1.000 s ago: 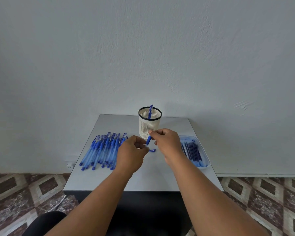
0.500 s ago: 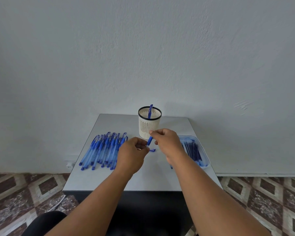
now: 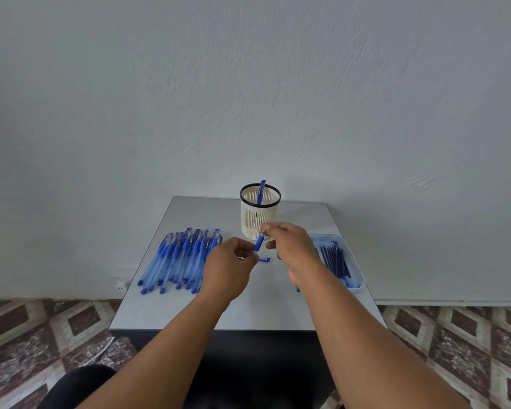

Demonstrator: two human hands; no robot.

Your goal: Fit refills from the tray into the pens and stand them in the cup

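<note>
Mid-frame, just below the cup, both hands pinch one pen: left hand at lower end, right hand at top. Keep parts in line, twist gently w/o forcing. Tray sits right on bench.

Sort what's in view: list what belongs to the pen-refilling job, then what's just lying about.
Part of the job:
pen in hand, held by left hand and right hand
row of pens
tray of refills
cup with one pen
small blue piece on the table

Lying about:
white cable on the floor
</note>
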